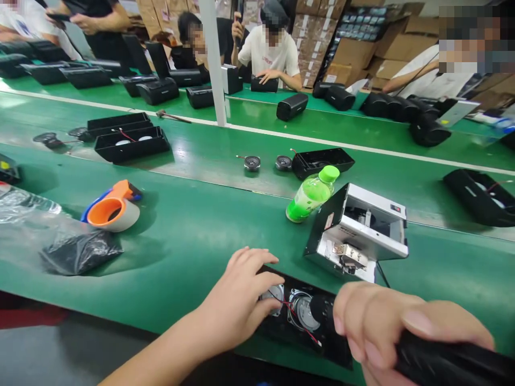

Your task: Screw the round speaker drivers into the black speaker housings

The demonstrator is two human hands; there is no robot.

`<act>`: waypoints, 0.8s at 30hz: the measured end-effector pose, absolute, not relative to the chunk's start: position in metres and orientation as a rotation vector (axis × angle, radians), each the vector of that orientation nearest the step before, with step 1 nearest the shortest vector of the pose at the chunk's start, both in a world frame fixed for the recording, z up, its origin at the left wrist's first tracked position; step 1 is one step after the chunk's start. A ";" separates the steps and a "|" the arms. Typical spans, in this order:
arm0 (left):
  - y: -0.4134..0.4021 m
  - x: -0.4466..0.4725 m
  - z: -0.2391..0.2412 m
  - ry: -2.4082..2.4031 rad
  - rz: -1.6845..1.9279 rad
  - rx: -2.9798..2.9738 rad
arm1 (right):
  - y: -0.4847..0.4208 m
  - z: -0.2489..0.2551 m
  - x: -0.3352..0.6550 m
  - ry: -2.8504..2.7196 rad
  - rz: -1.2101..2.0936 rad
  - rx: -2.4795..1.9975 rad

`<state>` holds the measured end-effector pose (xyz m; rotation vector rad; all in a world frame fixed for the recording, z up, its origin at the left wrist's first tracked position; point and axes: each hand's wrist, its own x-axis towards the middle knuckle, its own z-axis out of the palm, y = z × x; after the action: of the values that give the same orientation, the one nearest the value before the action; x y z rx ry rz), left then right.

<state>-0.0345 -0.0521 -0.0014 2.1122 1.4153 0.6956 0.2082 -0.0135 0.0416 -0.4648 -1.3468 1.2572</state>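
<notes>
two hands work at six o'clock on one open black speaker housing (322, 343), which lies at the near edge of the green worktop (193, 225). the left hand (237, 300) presses down with its fingers spread, one fingertip on a small round speaker driver (276, 296), apparently to steady the housing. the right hand (386, 321) has its grip closed around a black power tool (450, 362) whose tip points at the second driver (304, 311), probably to fasten it. at one o'clock stand a metal dispenser box (358, 230) and a green bottle (311, 194); at ten o'clock, an orange tape dispenser (112, 208). farther off, more housings, seated co-workers and cardboard cartons line the workshop.
</notes>
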 end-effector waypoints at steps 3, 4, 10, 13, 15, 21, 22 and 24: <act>-0.048 -0.041 -0.006 1.492 0.545 2.138 | -0.002 0.040 0.195 -1.387 1.296 -0.488; -0.047 -0.041 -0.008 1.498 0.490 2.149 | 0.001 0.038 0.193 -1.372 1.303 -0.503; -0.039 -0.039 -0.008 1.492 0.314 2.167 | 0.006 0.023 0.186 -1.301 1.341 -0.532; -0.035 -0.039 -0.008 1.483 0.296 2.186 | 0.008 0.021 0.185 -1.320 1.344 -0.542; -0.034 -0.039 -0.009 1.478 0.309 2.201 | 0.010 0.022 0.185 -1.322 1.340 -0.549; -0.035 -0.039 -0.011 1.475 0.371 2.205 | 0.011 0.024 0.184 -1.282 1.353 -0.564; -0.036 -0.039 -0.011 1.475 0.375 2.205 | 0.010 0.024 0.184 -1.284 1.356 -0.560; -0.036 -0.039 -0.011 1.470 0.381 2.205 | 0.009 0.025 0.184 -1.311 1.379 -0.564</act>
<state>-0.0393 -0.0358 -0.0114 2.2052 1.4696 0.3808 0.1843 0.0089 0.0246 -0.5644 -1.3108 1.3791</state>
